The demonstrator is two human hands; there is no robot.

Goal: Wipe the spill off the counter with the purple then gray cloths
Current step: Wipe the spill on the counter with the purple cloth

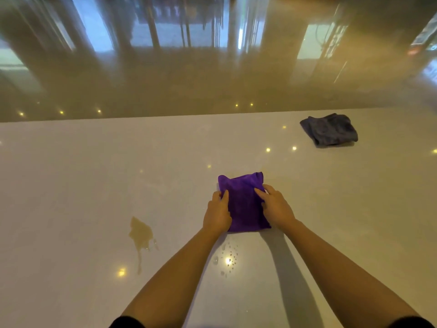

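Note:
A folded purple cloth (242,200) lies on the white counter (71,174) at the centre. My left hand (217,214) rests on its left edge and my right hand (275,205) on its right edge, fingers pressing the fabric. A brownish spill (140,234) with a thin trail running toward me sits to the left of the cloth, apart from it. Small water droplets (228,259) dot the counter just in front of the cloth, between my forearms. A crumpled gray cloth (329,130) lies at the far right near the counter's back edge.
The counter's far edge (212,114) runs across the view, with a glossy reflective floor beyond it. Ceiling lights reflect as bright spots on the counter surface.

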